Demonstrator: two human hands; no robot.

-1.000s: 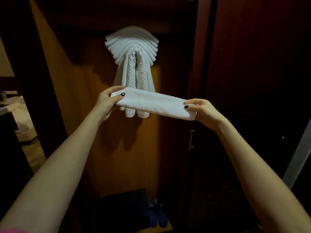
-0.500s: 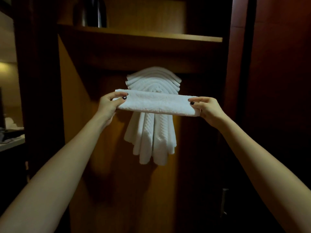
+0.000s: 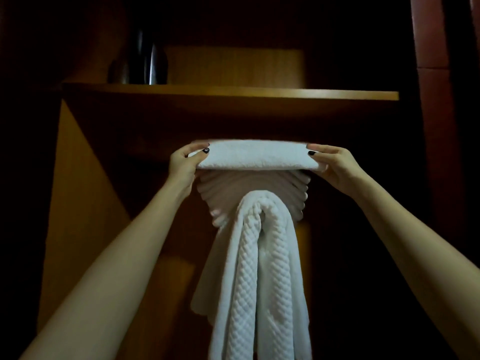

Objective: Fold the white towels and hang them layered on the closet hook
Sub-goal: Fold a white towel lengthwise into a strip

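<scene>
Left hand [image 3: 181,166] and right hand [image 3: 335,167] pinch the folded towel [image 3: 254,155] by its ends, fingers [image 3: 200,152] curled round it. It's held level below the shelf [image 3: 233,94], directly above the hung towels [image 3: 259,255].

Hanging towels [image 3: 259,281] hide the hook and run off the bottom edge; dark shelf object [image 3: 152,61], perhaps a bottle.

Plain, unpatterned white on the folded towel [image 3: 255,155]. White with a raised diamond weave on the hanging towel [image 3: 259,268]; white in shadowed ribs on the fanned layers [image 3: 228,188]. Black polish on nails of the left hand [image 3: 181,165] and right hand [image 3: 335,165]. Amber-brown wood on the shelf [image 3: 233,93]; glossy black on the vessel [image 3: 153,61].
</scene>
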